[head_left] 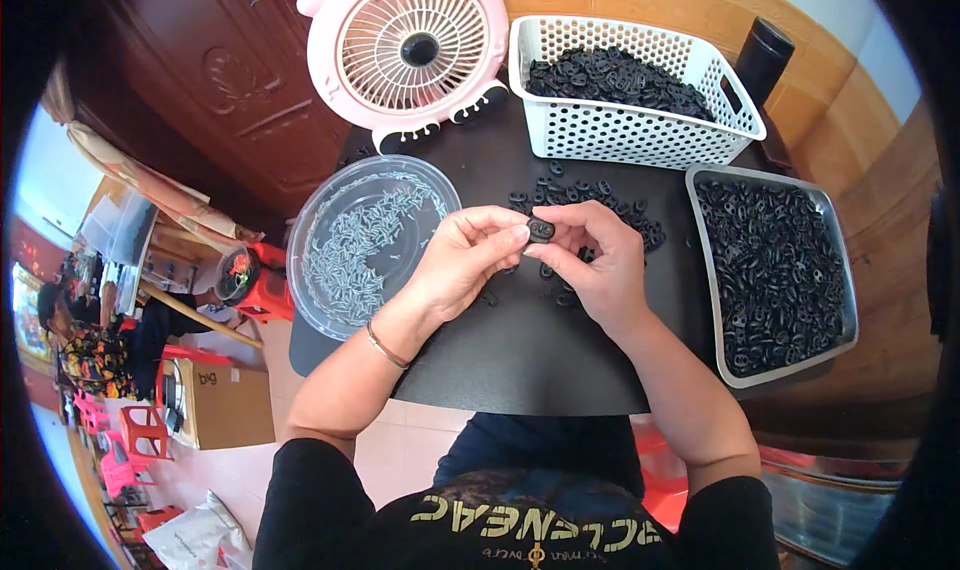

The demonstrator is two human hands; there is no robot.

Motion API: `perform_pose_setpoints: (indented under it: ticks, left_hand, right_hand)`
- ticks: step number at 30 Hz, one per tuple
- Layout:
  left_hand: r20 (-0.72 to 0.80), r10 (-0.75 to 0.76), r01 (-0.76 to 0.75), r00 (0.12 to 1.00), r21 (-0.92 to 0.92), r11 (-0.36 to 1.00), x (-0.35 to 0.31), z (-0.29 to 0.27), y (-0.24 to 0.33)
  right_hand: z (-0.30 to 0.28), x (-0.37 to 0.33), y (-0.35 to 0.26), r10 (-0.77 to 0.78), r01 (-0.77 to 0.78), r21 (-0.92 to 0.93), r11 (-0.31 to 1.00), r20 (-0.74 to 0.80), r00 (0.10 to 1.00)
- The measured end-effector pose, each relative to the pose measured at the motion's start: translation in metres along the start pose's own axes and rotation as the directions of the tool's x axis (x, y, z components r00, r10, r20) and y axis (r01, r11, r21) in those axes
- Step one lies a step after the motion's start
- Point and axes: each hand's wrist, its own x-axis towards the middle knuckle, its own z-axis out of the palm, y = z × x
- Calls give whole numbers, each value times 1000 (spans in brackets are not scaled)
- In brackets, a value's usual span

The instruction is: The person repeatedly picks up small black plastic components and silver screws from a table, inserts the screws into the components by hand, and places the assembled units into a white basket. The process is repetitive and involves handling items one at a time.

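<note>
Above the middle of the dark table, a small black oval plastic part [540,231] with holes in it is pinched between both my hands. My left hand [468,260] grips its left end with thumb and forefinger, and a bracelet circles that wrist. On the other end, the thumb and fingers of my right hand [597,262] close in. Loose black parts [632,213] lie on the tabletop just beyond my hands. To the left, a round clear tub [425,185] holds many small silvery screws [355,250].
A white perforated basket [640,135] of black parts stands at the back, beside a black cylinder [764,60]. A metal tray [850,315] at right is full of similar parts. A pink fan [418,50] stands back left. Far left are a person [95,360] and a carton [230,407].
</note>
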Motion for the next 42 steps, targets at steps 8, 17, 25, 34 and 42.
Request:
perform_pose_setpoints:
  ticks: [8, 17, 25, 34, 42]
  left_hand:
    - [68, 23, -21, 997, -33, 999, 1, 0, -3]
    - [91, 2, 1, 996, -40, 999, -1, 1, -2]
    - [108, -34, 40, 994, -49, 998, 1, 1, -2]
    - [175, -33, 40, 984, -33, 999, 2, -8, -7]
    - [173, 78, -92, 982, 73, 993, 3, -16, -10]
  right_hand:
    - [0, 0, 1, -90, 90, -41, 995, 1, 996]
    - [0, -1, 4, -53, 52, 60, 997, 11, 999]
    - [1, -1, 10, -16, 6, 166, 986, 57, 998]
    - [0, -1, 1, -30, 22, 66, 998, 113, 993]
    - [1, -2, -7, -76, 84, -96, 992, 82, 994]
